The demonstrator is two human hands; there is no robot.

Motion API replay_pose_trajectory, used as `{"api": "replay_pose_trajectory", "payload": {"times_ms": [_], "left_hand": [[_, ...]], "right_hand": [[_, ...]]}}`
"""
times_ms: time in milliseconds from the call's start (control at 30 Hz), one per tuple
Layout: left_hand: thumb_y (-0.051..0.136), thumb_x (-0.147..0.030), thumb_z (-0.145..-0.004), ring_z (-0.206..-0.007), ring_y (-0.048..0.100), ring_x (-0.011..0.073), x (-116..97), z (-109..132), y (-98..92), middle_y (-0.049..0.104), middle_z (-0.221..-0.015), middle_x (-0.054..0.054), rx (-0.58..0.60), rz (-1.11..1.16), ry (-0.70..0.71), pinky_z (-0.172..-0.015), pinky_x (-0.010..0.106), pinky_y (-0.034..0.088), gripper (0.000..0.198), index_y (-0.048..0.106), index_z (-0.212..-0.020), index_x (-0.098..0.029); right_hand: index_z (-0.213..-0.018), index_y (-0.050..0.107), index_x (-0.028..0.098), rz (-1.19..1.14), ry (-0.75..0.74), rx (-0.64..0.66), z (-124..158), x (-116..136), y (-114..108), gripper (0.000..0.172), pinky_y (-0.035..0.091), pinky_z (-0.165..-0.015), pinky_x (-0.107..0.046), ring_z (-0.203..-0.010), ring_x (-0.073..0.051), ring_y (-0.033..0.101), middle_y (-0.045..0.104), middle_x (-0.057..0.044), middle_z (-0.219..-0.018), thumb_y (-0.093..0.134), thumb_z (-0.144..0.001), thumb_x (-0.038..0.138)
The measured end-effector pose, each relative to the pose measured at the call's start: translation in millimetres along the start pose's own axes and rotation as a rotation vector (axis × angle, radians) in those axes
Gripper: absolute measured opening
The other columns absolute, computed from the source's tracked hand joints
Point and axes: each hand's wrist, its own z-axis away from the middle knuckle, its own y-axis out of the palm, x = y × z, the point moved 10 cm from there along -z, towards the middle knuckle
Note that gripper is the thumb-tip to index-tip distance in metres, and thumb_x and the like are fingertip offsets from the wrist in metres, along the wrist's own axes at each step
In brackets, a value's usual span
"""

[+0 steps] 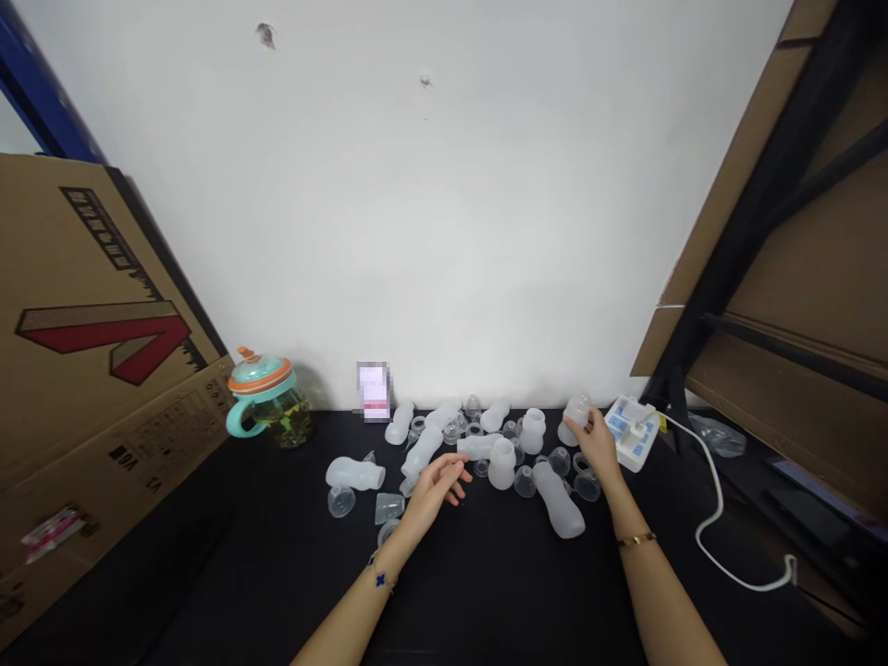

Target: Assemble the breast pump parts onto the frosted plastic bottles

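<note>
Frosted white baby bottles and clear parts lie scattered on a black table (478, 592). My right hand (595, 442) has its fingers round a baby bottle (574, 414) with a clear top, upright near the wall. Lower down, my left hand (438, 483) hovers with its fingers loosely apart and nothing in them. Close to that hand are a lying bottle (423, 450) and a short upright bottle (501, 465). Between the hands lies a long curved bottle (559, 501). A clear cup-shaped cap (389, 508) is left of my left wrist.
At the right, a white power strip (633, 431) trails a white cable (718, 499). A glass teapot (277, 398) with a teal lid stands at the left by a cardboard box (90, 370). A blurred phone-like screen (375, 390) leans on the wall (472, 231).
</note>
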Motion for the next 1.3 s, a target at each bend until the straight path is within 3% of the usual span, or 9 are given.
{"api": "replay_pose_trajectory", "payload": {"times_ms": [367, 500, 633, 733, 833, 967, 1033, 1133, 1300], "left_hand": [[0.062, -0.062, -0.085, -0.063, 0.061, 0.0136, -4, 5, 3.9, 0.07, -0.086, 0.006, 0.02, -0.086, 0.038, -0.053, 0.021, 0.046, 0.054, 0.066, -0.112, -0.016], [0.059, -0.06, -0.088, -0.064, 0.061, 0.0141, -7, 7, 5.2, 0.07, -0.086, 0.006, 0.022, -0.142, 0.07, -0.055, 0.022, 0.045, 0.05, 0.065, -0.113, -0.016], [0.059, -0.057, -0.089, -0.065, 0.061, 0.0152, -12, 10, 4.9, 0.071, -0.084, 0.006, 0.001, -0.197, 0.095, -0.056, 0.023, 0.046, 0.046, 0.067, -0.112, -0.018], [0.061, -0.054, -0.088, -0.066, 0.062, 0.0168, -16, 11, 3.6, 0.071, -0.081, 0.005, -0.032, -0.255, 0.124, -0.058, 0.024, 0.047, 0.041, 0.069, -0.11, -0.019], [0.061, -0.05, -0.089, -0.066, 0.062, 0.0178, -21, 13, 4.4, 0.072, -0.079, 0.004, -0.047, -0.35, 0.16, -0.058, 0.024, 0.045, 0.037, 0.07, -0.107, -0.02], [0.055, -0.045, -0.094, -0.063, 0.061, 0.0171, -28, 19, 11.9, 0.071, -0.076, 0.004, -0.017, -0.522, 0.238, -0.057, 0.024, 0.04, 0.031, 0.071, -0.105, -0.021], [0.052, -0.041, -0.097, -0.058, 0.057, 0.0155, -31, 23, 17.9, 0.067, -0.068, 0.002, 0.013, -0.641, 0.296, -0.057, 0.025, 0.037, 0.028, 0.071, -0.094, -0.021], [0.05, -0.03, -0.096, -0.053, 0.051, 0.0135, -34, 30, 27.0, 0.058, -0.056, 0.0, 0.052, -0.832, 0.412, -0.056, 0.026, 0.031, 0.032, 0.062, -0.068, -0.02], [0.052, -0.02, -0.089, -0.051, 0.051, 0.0131, -27, 31, 34.0, 0.056, -0.054, 0.0, 0.108, -1.038, 0.447, -0.056, 0.027, 0.026, 0.029, 0.052, -0.059, -0.019]], "right_hand": [[-0.13, 0.054, 0.021, 0.078, 0.008, 0.013, 6, 5, -3, 0.07, 0.052, -0.091, -0.047, -0.102, -0.033, 0.068, 0.068, -0.015, -0.121, 0.067, -0.072, 0.058], [-0.134, 0.051, 0.018, 0.115, 0.056, 0.02, 9, 9, -7, 0.077, 0.049, -0.095, -0.049, -0.107, -0.035, 0.065, 0.066, -0.017, -0.123, 0.065, -0.072, 0.062], [-0.142, 0.044, 0.013, 0.141, -0.072, -0.169, 21, 51, -31, 0.089, 0.039, -0.107, -0.052, -0.128, -0.037, 0.05, 0.054, -0.022, -0.138, 0.069, -0.073, 0.063], [-0.14, 0.047, 0.017, 0.096, -0.21, -0.308, 41, 95, -45, 0.07, 0.042, -0.104, -0.05, -0.129, -0.033, 0.048, 0.052, -0.017, -0.14, 0.061, -0.085, 0.057], [-0.126, 0.06, 0.021, 0.033, -0.328, -0.322, 65, 131, -39, 0.046, 0.044, -0.102, -0.049, -0.119, -0.031, 0.055, 0.06, -0.013, -0.128, 0.058, -0.09, 0.048], [-0.105, 0.071, 0.027, -0.061, -0.46, -0.049, 105, 164, 9, 0.021, 0.043, -0.1, -0.048, -0.106, -0.031, 0.061, 0.07, -0.01, -0.108, 0.061, -0.089, 0.036], [-0.095, 0.073, 0.029, -0.089, -0.524, 0.189, 134, 177, 45, 0.014, 0.047, -0.092, -0.044, -0.097, -0.029, 0.063, 0.073, -0.009, -0.099, 0.061, -0.09, 0.031], [-0.093, 0.072, 0.027, 0.014, -0.659, 0.56, 184, 191, 99, 0.018, 0.046, -0.076, -0.036, -0.083, -0.025, 0.063, 0.071, -0.007, -0.086, 0.054, -0.093, 0.025], [-0.084, 0.065, 0.022, 0.28, -0.664, 0.678, 203, 180, 129, 0.018, 0.038, -0.063, -0.029, -0.07, -0.019, 0.059, 0.067, -0.004, -0.076, 0.049, -0.089, 0.016]]}}
